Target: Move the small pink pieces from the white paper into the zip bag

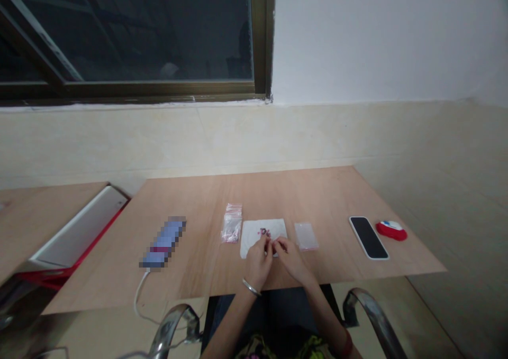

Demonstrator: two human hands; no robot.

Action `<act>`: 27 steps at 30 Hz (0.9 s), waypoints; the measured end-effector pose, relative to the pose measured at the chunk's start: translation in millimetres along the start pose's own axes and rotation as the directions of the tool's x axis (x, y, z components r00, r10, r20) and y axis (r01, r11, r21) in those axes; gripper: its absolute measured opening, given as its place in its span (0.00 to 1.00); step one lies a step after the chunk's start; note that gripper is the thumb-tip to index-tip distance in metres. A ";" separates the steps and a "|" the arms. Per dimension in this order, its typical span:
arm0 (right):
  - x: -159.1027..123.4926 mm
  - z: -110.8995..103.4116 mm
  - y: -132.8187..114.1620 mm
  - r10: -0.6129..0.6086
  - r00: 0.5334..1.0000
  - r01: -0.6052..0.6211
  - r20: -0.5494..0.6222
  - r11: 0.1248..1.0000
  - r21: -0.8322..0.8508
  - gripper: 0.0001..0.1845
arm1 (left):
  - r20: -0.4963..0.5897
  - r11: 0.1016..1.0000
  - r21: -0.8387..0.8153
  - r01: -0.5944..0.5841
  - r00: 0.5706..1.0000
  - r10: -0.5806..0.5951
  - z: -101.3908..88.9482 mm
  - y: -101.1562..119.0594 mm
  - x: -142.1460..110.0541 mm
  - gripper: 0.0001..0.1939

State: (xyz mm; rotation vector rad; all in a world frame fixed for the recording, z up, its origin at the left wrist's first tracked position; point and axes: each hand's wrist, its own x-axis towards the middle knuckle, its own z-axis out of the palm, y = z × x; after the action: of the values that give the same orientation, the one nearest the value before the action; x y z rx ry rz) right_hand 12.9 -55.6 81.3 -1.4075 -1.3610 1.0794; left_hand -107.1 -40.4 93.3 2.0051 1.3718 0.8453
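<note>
Both of my hands meet over the near part of a white sheet (251, 232) on the table. My left hand (259, 261), with a silver bangle at the wrist, has its fingers pinched together. The fingertips of my right hand (291, 258) are closed close beside it. Whatever they grip is too small and too covered to make out. Just beyond the fingertips, small pink and dark pieces (263, 232) lie on the sheet. A stack of clear zip bags (232, 223) lies left of the sheet, and a flat clear plastic piece (306, 236) lies to its right.
On the right of the wooden table (317, 195) lie a white-framed phone (369, 237) and a red object with a white and blue top (391, 230). At left, a blurred-out device (163, 242) has a white cable (138, 295). Metal chair arms (174, 322) flank me.
</note>
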 end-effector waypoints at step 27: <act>0.0 3.4 0.6 0.048 0.999 -0.048 -0.005 0.999 -0.013 0.13 | -0.004 0.999 -0.030 -0.045 0.999 0.045 -11.0 -17.4 9.3 0.09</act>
State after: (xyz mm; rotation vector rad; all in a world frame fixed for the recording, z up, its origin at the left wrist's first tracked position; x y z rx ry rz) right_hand 9.7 -55.5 79.9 -1.4584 -1.3389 1.0994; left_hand -123.1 -25.1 89.2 2.0193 1.3133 0.8840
